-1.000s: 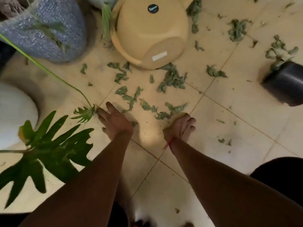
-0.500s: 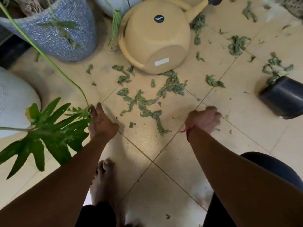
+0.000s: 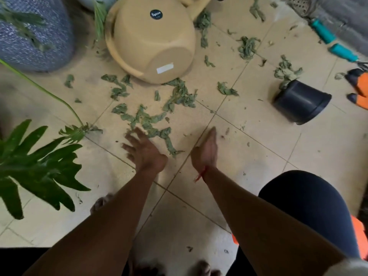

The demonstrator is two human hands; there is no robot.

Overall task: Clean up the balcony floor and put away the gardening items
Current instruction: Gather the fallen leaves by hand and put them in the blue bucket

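Wilted green leaf scraps (image 3: 151,124) lie strewn over the beige tiled floor (image 3: 249,148), thickest in the middle. My left hand (image 3: 142,149) is spread flat, fingers splayed, touching the near edge of that pile. My right hand (image 3: 208,149) stands on its edge just right of the pile, fingers straight, holding nothing; a red thread circles its wrist. A tan watering can (image 3: 153,40) lies tipped on its side beyond the leaves. A black plastic pot (image 3: 301,101) lies on its side at the right.
A blue speckled planter (image 3: 33,36) stands at the far left. A large split-leaf plant (image 3: 37,166) reaches in from the left. Teal-handled tools (image 3: 332,43) and orange-handled pruners (image 3: 359,86) lie at the far right. My bent knee (image 3: 306,206) fills the lower right.
Both hands have moved inward toward the central leaf pile. The left one left the plant leaf and spread on the scraps; the right one turned onto its edge. The leaves look bunched closer together.
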